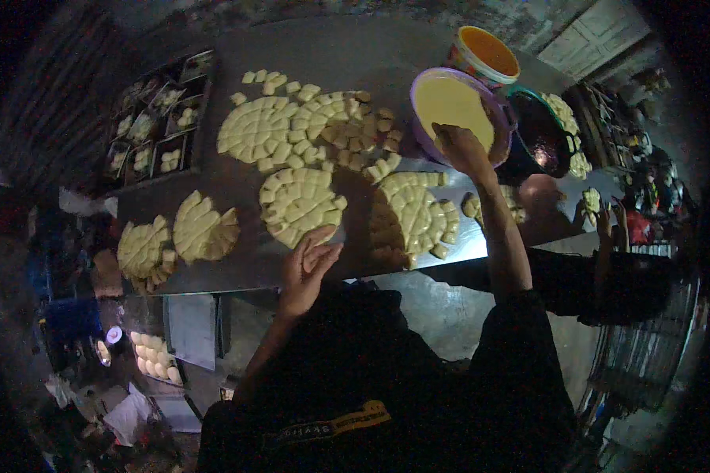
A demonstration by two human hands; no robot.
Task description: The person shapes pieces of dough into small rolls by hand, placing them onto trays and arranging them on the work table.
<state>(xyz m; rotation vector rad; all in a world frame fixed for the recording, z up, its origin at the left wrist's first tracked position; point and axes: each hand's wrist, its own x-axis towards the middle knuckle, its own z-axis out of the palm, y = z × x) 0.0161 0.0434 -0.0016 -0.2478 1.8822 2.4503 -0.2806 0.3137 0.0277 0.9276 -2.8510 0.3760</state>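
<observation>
My left hand [309,266] is open, its fingers stretched out at the near edge of a round slab of pale dough [300,201] scored into small pieces. My right hand [463,150] reaches over a purple basin [416,118] of smooth yellow liquid [450,101]. Its fingers are bunched together at the liquid; whether they hold anything is hidden. Between my arms lies another cut dough slab [418,209], glossy and partly in shadow. Beyond it, a larger cut slab [254,130] sits among loose dough pieces [301,147].
Two smaller cut slabs [205,225] lie at the table's left. A tray of filled tins [154,118] stands back left. Beside the basin are an orange-lined bucket [487,54] and a dark green-rimmed tub [540,134]. Another person's hands [605,221] hold dough at the right.
</observation>
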